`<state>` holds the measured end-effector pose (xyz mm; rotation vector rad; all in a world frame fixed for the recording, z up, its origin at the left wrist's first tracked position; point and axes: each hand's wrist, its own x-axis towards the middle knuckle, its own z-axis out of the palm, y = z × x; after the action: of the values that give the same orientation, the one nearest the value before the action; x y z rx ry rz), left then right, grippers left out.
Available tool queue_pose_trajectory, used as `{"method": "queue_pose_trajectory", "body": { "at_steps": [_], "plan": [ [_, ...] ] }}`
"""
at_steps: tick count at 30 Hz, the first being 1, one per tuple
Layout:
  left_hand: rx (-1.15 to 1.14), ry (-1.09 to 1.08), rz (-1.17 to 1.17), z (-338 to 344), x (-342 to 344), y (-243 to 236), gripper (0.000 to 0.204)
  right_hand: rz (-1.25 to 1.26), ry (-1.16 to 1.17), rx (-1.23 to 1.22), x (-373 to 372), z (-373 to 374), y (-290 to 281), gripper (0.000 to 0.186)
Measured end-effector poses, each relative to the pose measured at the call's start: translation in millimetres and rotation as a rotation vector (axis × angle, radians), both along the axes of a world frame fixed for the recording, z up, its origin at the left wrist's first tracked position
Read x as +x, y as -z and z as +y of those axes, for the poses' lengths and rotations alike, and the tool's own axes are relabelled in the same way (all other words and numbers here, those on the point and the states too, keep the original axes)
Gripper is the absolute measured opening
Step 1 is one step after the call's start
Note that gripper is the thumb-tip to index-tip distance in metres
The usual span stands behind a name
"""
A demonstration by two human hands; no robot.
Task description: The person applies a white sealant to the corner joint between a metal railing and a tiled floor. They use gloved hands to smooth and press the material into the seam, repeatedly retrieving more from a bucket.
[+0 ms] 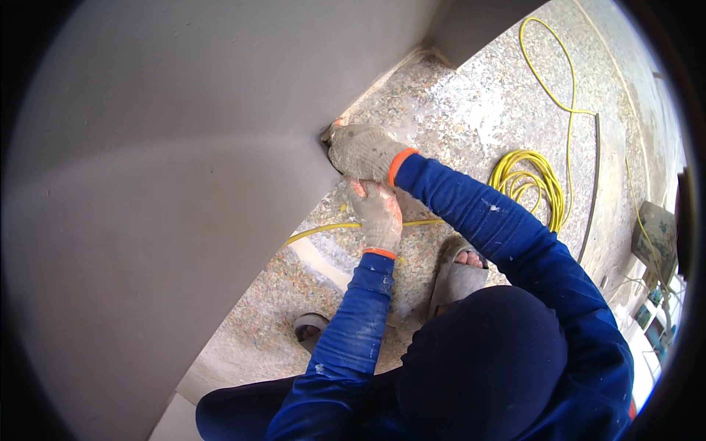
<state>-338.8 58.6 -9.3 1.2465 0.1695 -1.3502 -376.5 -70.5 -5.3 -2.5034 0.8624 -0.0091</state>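
A knitted off-white glove with an orange cuff covers each hand. My right hand (362,152) is closed low against a smooth grey wall (184,228), near where it meets the floor. A thin, dark-edged flat tool (329,156) shows between that hand and the wall; most of it is hidden by the glove. Just below, my left hand (380,218) touches the underside of the right hand. Its fingers look curled and are partly covered, so what they hold, if anything, cannot be made out. A yellow hose (323,234) runs along the floor behind the left glove.
On the right, a coil of yellow hose (531,180) lies on the speckled floor (441,110). A long thin dark strip (593,191) lies beyond it. A grey block-like object (653,234) stands at the far right. My sandalled foot (463,272) is below my right forearm.
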Motion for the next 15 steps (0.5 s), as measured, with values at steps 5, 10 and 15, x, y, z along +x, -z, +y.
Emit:
{"method": "queue_pose_trajectory", "body": {
  "at_steps": [5, 10, 15],
  "plan": [
    [-0.173, 0.147, -0.302, 2.4, -7.8, -4.1, 0.046, -0.044, 0.278, 0.375, -29.7, 2.5, -18.2, 0.038],
    [-0.222, 0.099, -0.213, 4.2, -10.2, 2.5, 0.051, 0.321, 0.493, 0.204, -21.7, 3.4, -36.6, 0.045],
    [0.054, 0.060, -0.060, 13.4, -7.9, 6.6, 0.060, 0.241, -0.053, 0.170, 1.1, 1.4, -27.4, 0.051]
  ]
}}
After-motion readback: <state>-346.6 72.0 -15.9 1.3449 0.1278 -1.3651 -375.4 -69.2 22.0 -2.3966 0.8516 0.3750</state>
